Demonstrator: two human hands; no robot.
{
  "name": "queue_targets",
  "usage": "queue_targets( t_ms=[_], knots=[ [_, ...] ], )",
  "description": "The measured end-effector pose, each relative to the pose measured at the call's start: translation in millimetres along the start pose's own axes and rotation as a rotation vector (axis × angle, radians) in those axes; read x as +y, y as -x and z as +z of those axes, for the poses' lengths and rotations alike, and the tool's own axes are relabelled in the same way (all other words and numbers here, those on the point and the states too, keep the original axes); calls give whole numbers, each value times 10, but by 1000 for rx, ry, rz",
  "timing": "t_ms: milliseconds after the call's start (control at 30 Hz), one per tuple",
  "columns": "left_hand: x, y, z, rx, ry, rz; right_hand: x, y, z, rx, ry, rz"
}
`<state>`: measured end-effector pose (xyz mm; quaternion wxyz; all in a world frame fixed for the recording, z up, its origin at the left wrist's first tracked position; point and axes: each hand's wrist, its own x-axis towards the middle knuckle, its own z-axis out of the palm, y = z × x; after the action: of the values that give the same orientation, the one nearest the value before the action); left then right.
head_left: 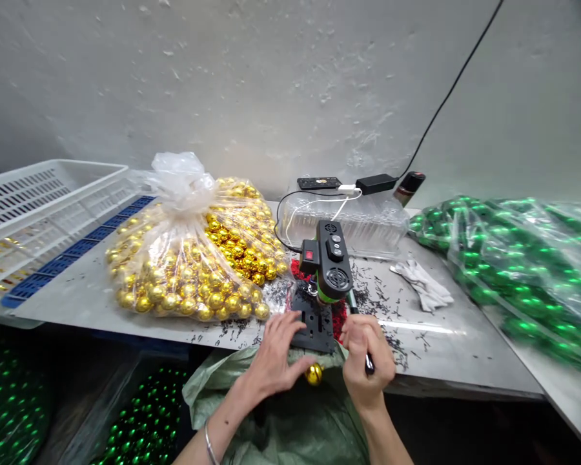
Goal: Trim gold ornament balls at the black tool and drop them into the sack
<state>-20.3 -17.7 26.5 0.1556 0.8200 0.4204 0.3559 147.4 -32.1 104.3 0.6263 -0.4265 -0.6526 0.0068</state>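
My left hand (275, 355) curls loosely, fingertips pinching a small shiny gold ball (314, 374) just below the table edge; my fingers hide its top. My right hand (366, 361) is closed around a dark slim handle (368, 363); most of it is buried in my fist, so I can't make out its full shape. Directly behind both hands stands a small black bench drill (330, 266) on a flat perforated base, its bit hidden by the housing. Left of the drill slumps a crinkly clear bag of gold balls (193, 258), right of it a white glove (423, 284) and bags of green balls (513, 258), cut off at the edge. Green woven sacking (290, 413) lies beneath my wrists.
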Motion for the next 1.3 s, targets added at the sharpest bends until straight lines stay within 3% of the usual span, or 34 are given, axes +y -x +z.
queue_targets(
  t_ms=[100,167,267,400,633,733,833,967,1067,1300],
  knots=[
    [-245,-379,-239,99,-255,-251,48,68,31,24,-7,-6],
    [-438,-682,-371,64,-401,-412,56,79,44,35,0,-3],
    [-660,-1014,-450,20,-428,-467,55,78,54,47,22,-10],
    [-784,-1168,-406,-30,-351,-459,56,87,53,39,36,-18],
    [-662,-1027,-472,-25,-31,-458,64,90,52,16,16,-21],
    [-517,-814,-363,-39,416,-524,57,84,56,27,14,-18],
    [-386,-590,-122,-12,865,-641,47,74,49,22,26,-20],
    [-262,-423,145,26,705,-611,37,56,29,-2,45,-39],
    [-199,-417,190,44,568,-538,33,48,21,-4,53,-49],
    [-172,-458,45,71,1188,-796,42,51,29,4,36,-64]
  ],
)
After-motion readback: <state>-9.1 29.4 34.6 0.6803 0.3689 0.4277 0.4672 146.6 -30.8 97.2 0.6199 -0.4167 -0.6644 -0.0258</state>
